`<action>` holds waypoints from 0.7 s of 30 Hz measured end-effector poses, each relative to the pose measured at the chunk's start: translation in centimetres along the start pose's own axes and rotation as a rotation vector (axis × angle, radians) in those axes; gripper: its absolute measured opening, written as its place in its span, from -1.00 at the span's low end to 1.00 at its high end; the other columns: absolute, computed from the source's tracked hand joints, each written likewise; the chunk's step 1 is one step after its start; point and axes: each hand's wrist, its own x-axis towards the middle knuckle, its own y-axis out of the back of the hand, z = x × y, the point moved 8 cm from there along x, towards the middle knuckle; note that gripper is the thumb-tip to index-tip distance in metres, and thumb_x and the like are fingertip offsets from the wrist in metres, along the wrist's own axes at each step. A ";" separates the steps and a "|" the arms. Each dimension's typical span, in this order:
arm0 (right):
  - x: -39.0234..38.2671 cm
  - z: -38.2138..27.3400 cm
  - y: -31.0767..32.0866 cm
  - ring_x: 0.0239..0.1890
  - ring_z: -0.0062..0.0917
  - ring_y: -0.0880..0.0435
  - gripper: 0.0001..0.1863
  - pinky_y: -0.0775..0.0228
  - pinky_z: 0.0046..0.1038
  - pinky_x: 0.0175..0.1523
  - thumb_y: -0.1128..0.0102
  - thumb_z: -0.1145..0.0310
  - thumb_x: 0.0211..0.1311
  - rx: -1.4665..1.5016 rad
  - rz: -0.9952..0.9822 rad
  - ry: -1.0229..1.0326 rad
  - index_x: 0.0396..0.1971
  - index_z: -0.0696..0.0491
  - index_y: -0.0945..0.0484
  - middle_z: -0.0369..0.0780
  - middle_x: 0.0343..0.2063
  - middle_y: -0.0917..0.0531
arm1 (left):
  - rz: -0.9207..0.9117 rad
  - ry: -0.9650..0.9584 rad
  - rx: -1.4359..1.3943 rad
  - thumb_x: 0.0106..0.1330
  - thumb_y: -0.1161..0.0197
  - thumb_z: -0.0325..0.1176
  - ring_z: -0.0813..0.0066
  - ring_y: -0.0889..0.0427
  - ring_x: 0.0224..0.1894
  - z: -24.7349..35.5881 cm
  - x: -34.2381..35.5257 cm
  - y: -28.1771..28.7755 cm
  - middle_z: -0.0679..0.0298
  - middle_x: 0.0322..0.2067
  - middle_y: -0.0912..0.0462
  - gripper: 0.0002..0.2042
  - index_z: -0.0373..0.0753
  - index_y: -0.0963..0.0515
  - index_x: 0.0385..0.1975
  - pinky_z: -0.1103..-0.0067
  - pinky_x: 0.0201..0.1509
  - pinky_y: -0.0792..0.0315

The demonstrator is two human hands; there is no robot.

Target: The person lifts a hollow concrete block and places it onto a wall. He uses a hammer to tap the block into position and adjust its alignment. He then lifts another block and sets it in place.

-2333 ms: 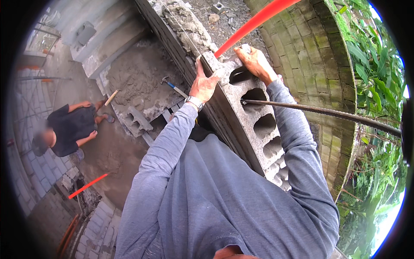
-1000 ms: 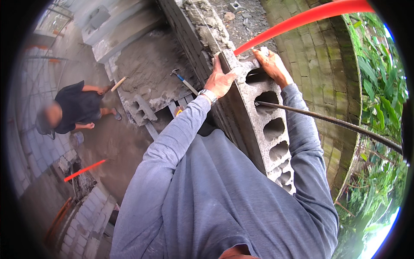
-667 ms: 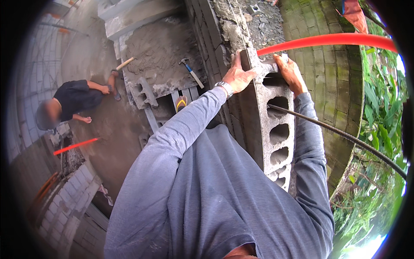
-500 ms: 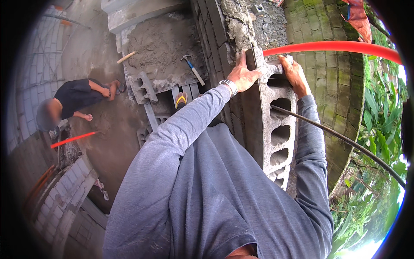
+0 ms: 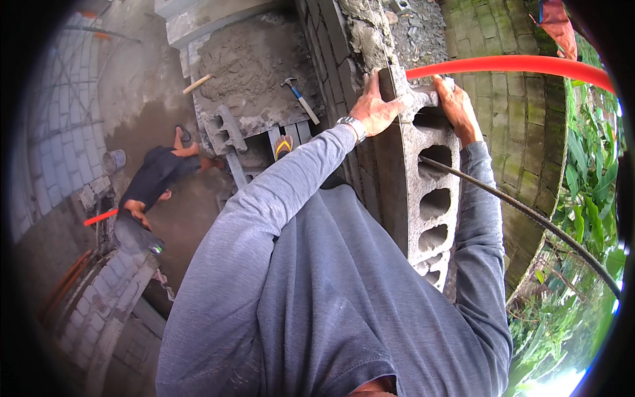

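A grey hollow concrete block (image 5: 417, 140) sits at the top of a block wall in front of me, its row of open cells facing up. My left hand (image 5: 377, 112), with a metal watch at the wrist, grips its left side near the far end, thumb across the top. On the opposite side, my right hand (image 5: 458, 111) wraps its fingers over the far right corner. A ribbed steel bar (image 5: 519, 204) runs from one of the cells out to the right. A red-orange tube (image 5: 516, 63) arches away just beyond the block's far end.
Left of the wall, a mortar board (image 5: 231, 147) carries wet mortar (image 5: 258, 56), with a blue-handled hammer (image 5: 301, 101) and a loose hollow block (image 5: 225, 130) at its edge. A wooden handle (image 5: 197, 84) lies there. Further left, another person (image 5: 155, 175) bends low near a bucket (image 5: 114, 161).
The other person has bent down lower and toward me, and the bucket behind shows now. Both my hands stay on the block; the view has shifted slightly.
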 end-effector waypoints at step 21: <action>0.6 1.2 0.7 -0.24 -0.56 -0.55 -0.38 -0.42 -0.44 -0.06 -0.21 -0.19 0.30 -0.056 0.003 0.055 -0.16 0.18 -0.65 -0.22 -0.33 -0.69 | 0.022 -0.196 0.100 0.46 -0.09 -0.04 0.00 -0.36 0.38 -4.9 3.5 -1.8 -0.08 0.44 -0.12 -0.33 0.10 0.01 0.51 0.37 0.45 -0.23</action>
